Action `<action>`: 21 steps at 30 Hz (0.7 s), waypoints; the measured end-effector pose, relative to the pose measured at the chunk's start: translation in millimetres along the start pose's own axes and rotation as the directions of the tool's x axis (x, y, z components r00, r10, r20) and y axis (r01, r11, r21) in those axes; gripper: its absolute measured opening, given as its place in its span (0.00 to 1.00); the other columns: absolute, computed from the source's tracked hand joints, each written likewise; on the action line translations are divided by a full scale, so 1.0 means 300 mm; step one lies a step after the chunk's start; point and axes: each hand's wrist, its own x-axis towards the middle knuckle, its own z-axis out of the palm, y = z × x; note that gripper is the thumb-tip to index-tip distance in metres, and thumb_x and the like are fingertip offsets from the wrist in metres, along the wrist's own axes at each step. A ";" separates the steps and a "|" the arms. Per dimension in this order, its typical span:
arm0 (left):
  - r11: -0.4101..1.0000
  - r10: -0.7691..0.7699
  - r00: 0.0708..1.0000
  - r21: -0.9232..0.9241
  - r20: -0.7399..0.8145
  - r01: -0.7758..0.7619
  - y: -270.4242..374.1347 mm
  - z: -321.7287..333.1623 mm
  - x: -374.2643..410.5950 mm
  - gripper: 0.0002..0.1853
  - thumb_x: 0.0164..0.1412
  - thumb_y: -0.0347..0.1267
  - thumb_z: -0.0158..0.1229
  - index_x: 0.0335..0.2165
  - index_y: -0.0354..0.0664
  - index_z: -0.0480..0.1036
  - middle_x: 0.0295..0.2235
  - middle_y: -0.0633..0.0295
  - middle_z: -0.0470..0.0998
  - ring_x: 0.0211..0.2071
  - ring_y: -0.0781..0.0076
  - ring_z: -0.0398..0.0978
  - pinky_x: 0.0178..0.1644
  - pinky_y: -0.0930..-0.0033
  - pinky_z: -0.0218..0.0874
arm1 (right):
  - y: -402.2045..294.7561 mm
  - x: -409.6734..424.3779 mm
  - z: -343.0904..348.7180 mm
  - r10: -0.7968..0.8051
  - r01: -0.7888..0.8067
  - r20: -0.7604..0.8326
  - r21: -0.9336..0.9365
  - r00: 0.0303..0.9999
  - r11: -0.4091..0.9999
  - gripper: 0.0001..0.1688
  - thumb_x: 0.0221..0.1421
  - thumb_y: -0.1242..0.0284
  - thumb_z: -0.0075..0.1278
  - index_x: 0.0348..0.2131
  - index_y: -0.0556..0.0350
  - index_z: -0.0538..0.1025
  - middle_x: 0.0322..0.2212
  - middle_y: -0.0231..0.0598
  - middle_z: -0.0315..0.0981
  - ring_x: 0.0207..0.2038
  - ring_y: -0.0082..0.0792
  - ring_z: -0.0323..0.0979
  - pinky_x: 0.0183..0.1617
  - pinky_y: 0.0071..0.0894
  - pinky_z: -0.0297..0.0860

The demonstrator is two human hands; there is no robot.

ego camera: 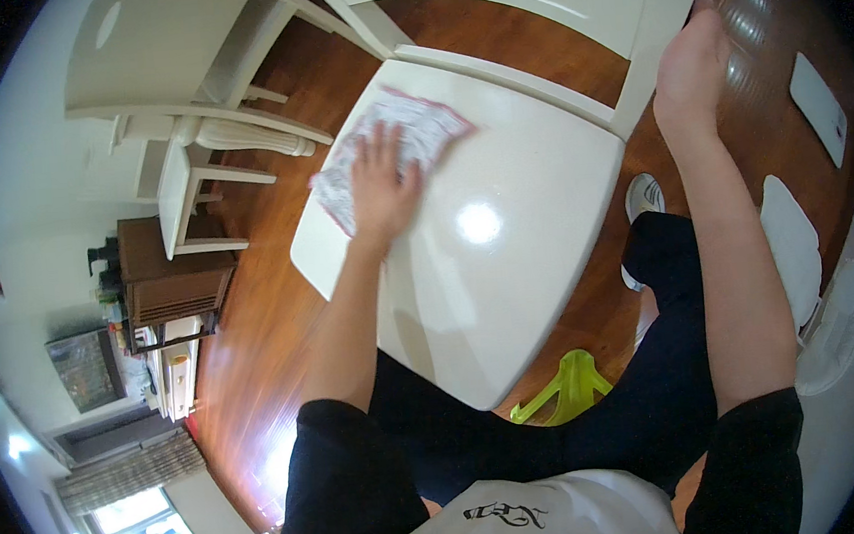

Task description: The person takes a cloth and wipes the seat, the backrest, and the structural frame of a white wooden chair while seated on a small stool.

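Note:
A white chair seat (498,209) lies in front of me, with its white chair back (527,3) at the top of the view. On the left part of the seat my left hand (384,184) rests flat, fingers spread, on a patterned cloth (427,128) with reddish edges. The palm presses the cloth from above, and the cloth looks slightly blurred. At the upper right, my right hand (693,69) is at the outer side post of the chair back, its fingers curled about the edge; the fingertips are mostly hidden.
Other white chairs (197,164) and a fluted table leg (251,134) stand at the upper left on the wooden floor (280,309). A green plastic stool (576,387) is below the seat's near corner. At the far left is a brown cabinet (180,286).

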 end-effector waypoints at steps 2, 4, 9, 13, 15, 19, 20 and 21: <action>0.990 -0.135 0.991 -0.038 0.006 0.135 -0.025 0.007 0.103 0.33 0.62 0.45 0.45 0.63 0.48 0.54 0.66 0.54 0.50 0.67 0.45 0.43 0.67 0.45 0.35 | -0.019 -0.011 0.006 -0.026 0.025 -0.039 -0.044 0.999 0.999 0.23 0.65 0.66 0.29 0.39 0.61 0.74 0.35 0.38 0.72 0.39 0.31 0.66 0.48 0.29 0.61; 0.984 -0.181 0.983 -0.005 -0.045 0.181 -0.075 0.045 0.185 0.34 0.62 0.47 0.42 0.63 0.47 0.53 0.66 0.52 0.50 0.66 0.43 0.43 0.67 0.43 0.34 | 0.044 0.024 -0.015 -0.093 0.091 -0.047 -0.054 0.995 0.994 0.22 0.65 0.66 0.30 0.38 0.62 0.74 0.35 0.38 0.72 0.38 0.31 0.65 0.48 0.29 0.61; 0.951 -0.309 0.945 -0.035 -0.105 0.307 -0.057 0.137 0.349 0.37 0.61 0.50 0.39 0.63 0.41 0.52 0.66 0.46 0.48 0.66 0.38 0.42 0.66 0.39 0.32 | 0.131 0.046 -0.029 -0.206 0.189 -0.137 -0.132 0.969 0.973 0.22 0.65 0.66 0.30 0.36 0.64 0.73 0.35 0.40 0.72 0.38 0.33 0.65 0.47 0.29 0.62; 0.951 -0.290 0.953 0.085 -0.089 0.298 0.134 0.109 0.364 0.39 0.61 0.51 0.38 0.62 0.35 0.53 0.65 0.43 0.47 0.66 0.36 0.40 0.67 0.38 0.31 | 0.074 0.010 -0.007 -0.359 0.331 -0.106 -0.220 0.927 0.918 0.23 0.65 0.63 0.32 0.34 0.64 0.73 0.31 0.42 0.73 0.36 0.35 0.68 0.46 0.33 0.63; 0.992 -0.121 0.984 0.014 -0.131 0.124 0.221 0.124 0.307 0.39 0.60 0.50 0.41 0.62 0.34 0.54 0.65 0.42 0.47 0.66 0.35 0.41 0.67 0.38 0.32 | 0.071 0.005 0.003 -0.405 0.369 -0.092 -0.268 0.910 0.890 0.23 0.64 0.61 0.34 0.33 0.62 0.73 0.29 0.42 0.73 0.36 0.35 0.69 0.45 0.34 0.63; 0.981 0.180 0.983 -0.071 0.017 -0.179 0.378 0.058 0.096 0.37 0.58 0.44 0.47 0.61 0.38 0.55 0.65 0.44 0.49 0.66 0.40 0.42 0.67 0.40 0.34 | 0.034 0.010 0.013 -0.209 0.200 -0.125 -0.080 0.970 0.977 0.21 0.64 0.64 0.31 0.34 0.58 0.74 0.31 0.38 0.74 0.37 0.34 0.69 0.45 0.33 0.64; 0.970 0.228 0.973 -0.100 0.034 -0.223 0.377 0.027 0.036 0.37 0.57 0.46 0.48 0.62 0.41 0.56 0.65 0.47 0.51 0.66 0.42 0.44 0.67 0.42 0.34 | 0.026 0.007 0.011 -0.186 0.179 -0.109 -0.070 0.976 0.981 0.22 0.63 0.64 0.31 0.34 0.58 0.75 0.32 0.38 0.74 0.37 0.34 0.69 0.46 0.33 0.64; 0.970 0.227 0.973 -0.106 0.052 -0.220 0.346 0.003 0.008 0.37 0.57 0.46 0.48 0.62 0.43 0.56 0.65 0.48 0.51 0.66 0.42 0.44 0.67 0.42 0.34 | 0.015 0.001 0.012 -0.163 0.159 -0.090 -0.059 0.982 0.986 0.22 0.63 0.64 0.31 0.35 0.59 0.75 0.32 0.38 0.74 0.37 0.34 0.69 0.46 0.32 0.64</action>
